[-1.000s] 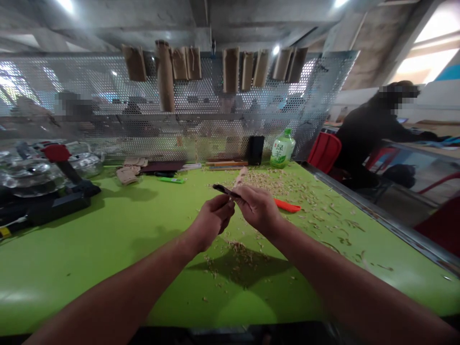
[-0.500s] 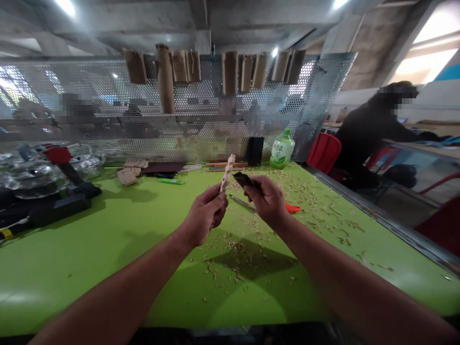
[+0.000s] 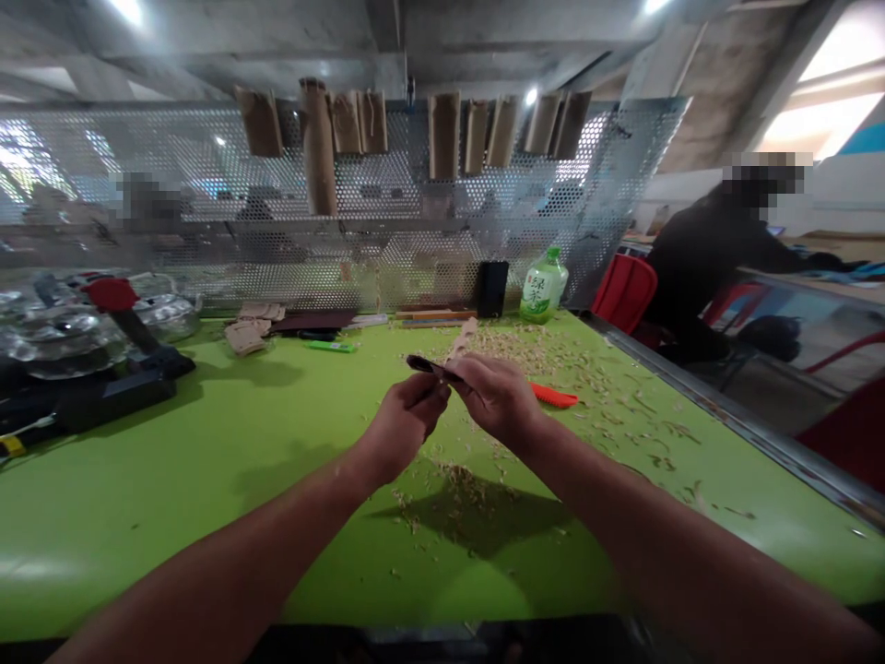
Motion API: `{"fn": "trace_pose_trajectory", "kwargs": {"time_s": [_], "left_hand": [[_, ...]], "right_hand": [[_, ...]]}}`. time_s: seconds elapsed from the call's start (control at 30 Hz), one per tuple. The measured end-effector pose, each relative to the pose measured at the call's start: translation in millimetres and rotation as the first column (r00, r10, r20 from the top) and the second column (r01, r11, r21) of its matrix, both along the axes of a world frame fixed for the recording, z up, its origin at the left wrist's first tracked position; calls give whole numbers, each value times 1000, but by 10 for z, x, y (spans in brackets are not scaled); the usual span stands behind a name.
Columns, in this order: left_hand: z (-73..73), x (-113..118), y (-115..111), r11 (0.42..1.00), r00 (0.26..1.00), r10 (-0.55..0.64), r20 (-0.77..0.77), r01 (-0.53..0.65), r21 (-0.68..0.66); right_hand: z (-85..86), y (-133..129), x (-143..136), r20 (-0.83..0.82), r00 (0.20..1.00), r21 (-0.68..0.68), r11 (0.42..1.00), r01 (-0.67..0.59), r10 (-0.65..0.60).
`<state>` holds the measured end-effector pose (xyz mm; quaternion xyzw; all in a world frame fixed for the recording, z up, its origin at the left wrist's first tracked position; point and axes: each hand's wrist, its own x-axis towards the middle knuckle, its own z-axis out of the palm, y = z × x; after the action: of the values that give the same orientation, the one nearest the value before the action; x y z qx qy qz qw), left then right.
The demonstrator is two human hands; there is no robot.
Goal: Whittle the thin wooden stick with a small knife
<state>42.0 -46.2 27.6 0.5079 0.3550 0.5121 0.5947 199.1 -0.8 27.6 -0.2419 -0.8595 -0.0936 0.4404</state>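
Observation:
Near the middle of the view, my left hand (image 3: pixel 407 420) is closed on the lower part of a pale carved wooden piece (image 3: pixel 465 336), whose top shows behind my fingers. My right hand (image 3: pixel 499 395) grips a dark, flat strip (image 3: pixel 423 364), which lies across the wooden piece and reaches left over my left fingers. The two hands are close together above the green table (image 3: pixel 207 480). Wood shavings (image 3: pixel 460 489) are scattered below them. An orange-red object (image 3: pixel 553 397) lies just right of my right hand.
A green-capped bottle (image 3: pixel 544 288) and a black upright object (image 3: pixel 492 289) stand at the back. A green cutter (image 3: pixel 330 347) and wooden pieces (image 3: pixel 247 334) lie back left, beside a red-and-black tool (image 3: pixel 114 295). A person in dark clothes (image 3: pixel 719 249) sits at the right.
My right hand has moved left and brought the dark strip onto the wooden piece. The piece now tilts more to the right, its lower part covered by my hands.

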Motion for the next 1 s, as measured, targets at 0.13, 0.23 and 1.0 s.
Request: {"fn": "trace_pose_trajectory", "kwargs": {"time_s": [0.13, 0.23, 1.0], "left_hand": [[39, -52, 22, 1000, 1000, 23, 9, -22, -16], [64, -99, 67, 1000, 1000, 29, -5, -29, 10], [37, -46, 15, 994, 999, -26, -39, 21, -105]], "right_hand": [[-1, 44, 95, 28, 1000, 14, 1000, -4, 4], [-14, 79, 127, -48, 999, -17, 1000, -11, 10], [15, 99, 142, 26, 990, -32, 990, -141, 141]]}}
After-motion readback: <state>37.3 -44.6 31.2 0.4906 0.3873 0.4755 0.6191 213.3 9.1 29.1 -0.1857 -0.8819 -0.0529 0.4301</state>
